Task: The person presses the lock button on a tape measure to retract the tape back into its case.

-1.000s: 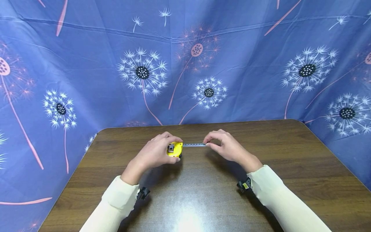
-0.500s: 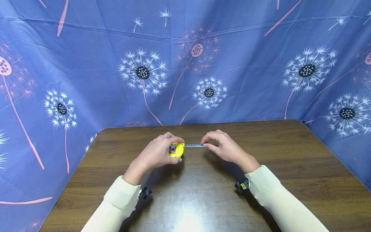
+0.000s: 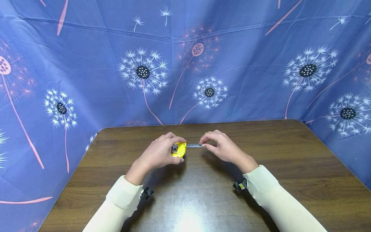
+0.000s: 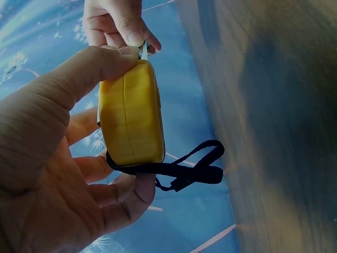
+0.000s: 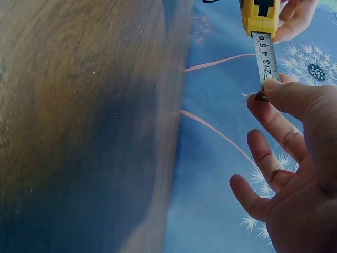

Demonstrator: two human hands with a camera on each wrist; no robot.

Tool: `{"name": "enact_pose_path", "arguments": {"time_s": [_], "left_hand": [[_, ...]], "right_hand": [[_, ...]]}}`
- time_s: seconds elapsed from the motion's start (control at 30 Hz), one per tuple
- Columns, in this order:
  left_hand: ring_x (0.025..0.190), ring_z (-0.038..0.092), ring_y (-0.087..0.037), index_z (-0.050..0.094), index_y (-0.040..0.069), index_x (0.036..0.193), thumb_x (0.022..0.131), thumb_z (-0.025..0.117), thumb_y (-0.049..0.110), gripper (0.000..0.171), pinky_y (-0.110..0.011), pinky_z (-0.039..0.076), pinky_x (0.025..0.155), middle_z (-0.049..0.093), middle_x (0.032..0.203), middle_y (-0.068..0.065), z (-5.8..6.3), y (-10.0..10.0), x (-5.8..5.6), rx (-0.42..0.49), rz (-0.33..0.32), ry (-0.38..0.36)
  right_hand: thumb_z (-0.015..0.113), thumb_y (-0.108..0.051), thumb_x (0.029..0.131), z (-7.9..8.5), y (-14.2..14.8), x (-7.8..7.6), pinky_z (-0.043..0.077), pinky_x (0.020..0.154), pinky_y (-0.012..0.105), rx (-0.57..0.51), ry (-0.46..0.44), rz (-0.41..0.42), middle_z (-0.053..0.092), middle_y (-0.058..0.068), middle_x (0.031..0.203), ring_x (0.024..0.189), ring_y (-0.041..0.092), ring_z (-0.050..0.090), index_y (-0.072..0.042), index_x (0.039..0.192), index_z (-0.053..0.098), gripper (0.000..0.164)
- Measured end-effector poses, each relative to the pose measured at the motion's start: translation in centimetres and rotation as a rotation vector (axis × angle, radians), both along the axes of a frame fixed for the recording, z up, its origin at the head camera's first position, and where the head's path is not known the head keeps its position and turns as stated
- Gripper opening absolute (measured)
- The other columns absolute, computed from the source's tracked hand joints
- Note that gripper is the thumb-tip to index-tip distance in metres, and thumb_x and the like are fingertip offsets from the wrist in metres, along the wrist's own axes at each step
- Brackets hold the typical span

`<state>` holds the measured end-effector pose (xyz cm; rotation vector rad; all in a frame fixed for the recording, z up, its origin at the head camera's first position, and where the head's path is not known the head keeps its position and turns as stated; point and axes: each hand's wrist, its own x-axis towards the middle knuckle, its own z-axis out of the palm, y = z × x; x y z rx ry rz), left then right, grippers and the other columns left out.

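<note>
My left hand (image 3: 157,153) grips a yellow tape measure (image 3: 180,150) by its case, thumb on one edge and fingers on the other. A black wrist strap (image 4: 202,168) loops from the case in the left wrist view. Between the hands runs a short stretch of metal blade (image 3: 193,145), with numbers up to 6 showing in the right wrist view. My right hand (image 3: 227,149) pinches the blade's end between thumb and forefinger. Its other fingers (image 5: 268,153) are spread in the right wrist view. Both hands are raised above the table, shadows falling below them.
The brown wooden table (image 3: 275,145) spreads beneath both hands. Behind it hangs a blue cloth (image 3: 246,71) printed with dandelions. Each wrist wears a small black camera (image 3: 240,186) under a pale sleeve (image 3: 278,199).
The hands have drawn closer together, left hand and case moving right, right hand moving slightly left. The visible blade has become shorter.
</note>
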<state>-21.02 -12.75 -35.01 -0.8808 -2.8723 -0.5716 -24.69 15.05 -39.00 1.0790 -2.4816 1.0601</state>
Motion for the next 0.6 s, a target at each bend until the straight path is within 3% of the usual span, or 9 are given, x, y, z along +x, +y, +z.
{"name": "enact_pose_path", "arguments": {"time_s": [0.37,0.6], "left_hand": [[0.103,0.059,-0.021,0.069,0.024,0.132,0.075,0.089,0.037,0.062,-0.044,0.049,0.084,0.062,0.121,0.0,-0.11,0.45,0.01,0.006,-0.006,-0.003],[0.102,0.059,-0.02,0.069,0.024,0.132,0.075,0.089,0.037,0.062,-0.043,0.049,0.083,0.062,0.12,0.0,-0.14,0.71,-0.07,0.006,0.004,-0.019]], "right_hand": [[0.076,-0.006,0.093,-0.14,-0.35,-0.02,0.046,0.088,0.045,0.0,-0.02,0.01,0.072,-0.012,0.101,0.097,0.018,0.061,-0.018,0.1,0.073,0.014],[0.077,-0.005,0.092,-0.25,-0.58,-0.02,0.047,0.087,0.053,-0.024,-0.006,0.019,0.072,-0.011,0.099,0.096,0.024,0.063,-0.017,0.099,0.073,0.014]]}}
